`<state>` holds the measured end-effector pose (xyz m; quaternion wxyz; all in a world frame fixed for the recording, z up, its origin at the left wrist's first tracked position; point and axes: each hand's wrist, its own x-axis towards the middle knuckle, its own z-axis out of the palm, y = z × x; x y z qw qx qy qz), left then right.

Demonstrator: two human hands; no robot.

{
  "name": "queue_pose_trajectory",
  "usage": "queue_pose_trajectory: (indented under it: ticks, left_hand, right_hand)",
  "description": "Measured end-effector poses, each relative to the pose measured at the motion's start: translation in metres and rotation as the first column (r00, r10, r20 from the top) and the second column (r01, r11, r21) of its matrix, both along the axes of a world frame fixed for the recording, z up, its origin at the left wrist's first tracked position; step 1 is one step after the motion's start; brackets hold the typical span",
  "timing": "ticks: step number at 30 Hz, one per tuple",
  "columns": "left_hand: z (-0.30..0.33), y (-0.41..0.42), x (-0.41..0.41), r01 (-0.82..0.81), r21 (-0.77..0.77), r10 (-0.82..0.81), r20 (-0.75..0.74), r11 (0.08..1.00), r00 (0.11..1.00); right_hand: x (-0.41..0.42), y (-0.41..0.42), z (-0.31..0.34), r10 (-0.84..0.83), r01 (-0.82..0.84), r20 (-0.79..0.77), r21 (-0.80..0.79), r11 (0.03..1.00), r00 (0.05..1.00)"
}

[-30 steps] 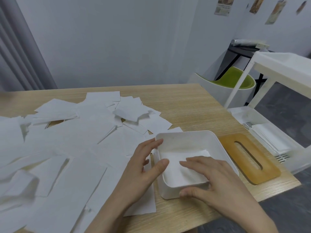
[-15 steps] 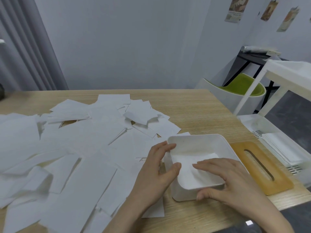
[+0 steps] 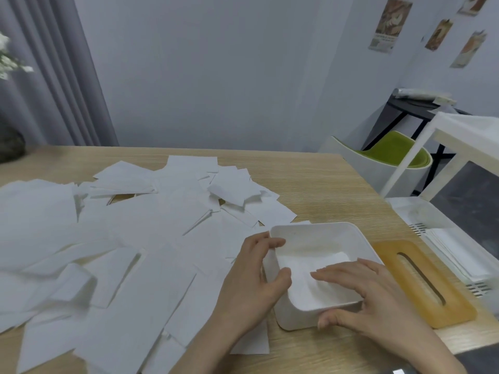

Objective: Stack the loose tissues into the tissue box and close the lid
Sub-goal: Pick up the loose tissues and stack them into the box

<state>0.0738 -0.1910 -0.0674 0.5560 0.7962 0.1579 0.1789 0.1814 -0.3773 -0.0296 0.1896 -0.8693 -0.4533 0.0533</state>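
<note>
left hand (image 3: 252,282) grips tissue box (image 3: 351,236); right fingers (image 3: 340,273) press tissues (image 3: 307,265).

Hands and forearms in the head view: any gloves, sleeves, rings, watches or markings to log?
Both are bare. The left hand and right hand show no gloves, rings or markings. Both forearms are uncovered to the frame edge, with no sleeve, watch or band visible.

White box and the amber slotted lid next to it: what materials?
White rectangular tissue box: looks like matte moulded plastic, with rounded corners and uniform walls. Amber slotted lid: smooth, evenly honey-coloured, no clear grain; possibly bamboo or tinted plastic, cannot tell.
</note>
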Motion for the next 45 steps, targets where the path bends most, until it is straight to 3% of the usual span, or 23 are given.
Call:
queue_pose_trajectory:
  ticks: [3,6,9,12,18,27,33,37,39,42,45]
  left_hand:
    - [0.001,0.003,-0.003,0.015,0.0,-0.015,0.02,1.0,1.0]
    - [0.003,0.014,-0.014,-0.004,-0.011,0.005,0.071,1.0,0.997]
    - [0.001,0.037,-0.034,-0.13,-0.004,0.13,0.111,0.991,0.985]
    - [-0.003,0.067,-0.059,-0.262,0.022,0.257,0.128,0.965,0.958]
    - [-0.018,0.116,-0.103,-0.36,0.029,0.356,0.09,0.932,0.93]
    - [-0.05,0.129,-0.112,-0.295,0.085,0.291,0.05,0.952,0.955]
    - [-0.051,0.129,-0.113,-0.299,0.076,0.294,0.073,0.951,0.953]
    - [-0.051,0.129,-0.113,-0.278,0.116,0.275,0.038,0.954,0.961]
    - [-0.052,0.129,-0.113,-0.274,0.143,0.273,0.025,0.951,0.962]
    - [-0.052,0.129,-0.113,-0.268,0.16,0.269,0.02,0.95,0.963]
    - [-0.051,0.129,-0.113,-0.275,0.137,0.274,0.028,0.952,0.961]
  right_hand:
    - [-0.007,0.004,0.006,0.018,-0.018,0.029,-0.013,1.0,0.999]
    - [-0.025,0.016,0.008,0.025,-0.045,0.089,0.223,0.974,0.996]
    - [-0.054,0.044,0.007,0.061,-0.117,0.13,0.486,0.866,0.99]
    - [-0.082,0.078,-0.005,0.129,-0.165,0.104,0.575,0.802,0.986]
    - [-0.097,0.129,-0.035,0.111,-0.009,-0.21,0.434,0.901,0.971]
    - [-0.079,0.165,-0.054,-0.116,0.124,-0.173,0.033,0.992,0.978]
    - [-0.09,0.163,-0.056,-0.103,0.108,-0.043,0.134,0.985,0.994]
    - [-0.111,0.157,-0.062,-0.079,0.079,0.049,-0.001,0.997,0.996]
    - [-0.121,0.157,-0.064,-0.077,0.078,0.013,-0.044,0.996,0.997]
    - [-0.135,0.163,-0.065,-0.087,0.096,-0.113,0.079,0.992,0.99]
    - [-0.147,0.172,-0.066,-0.112,0.147,-0.141,0.276,0.95,0.984]
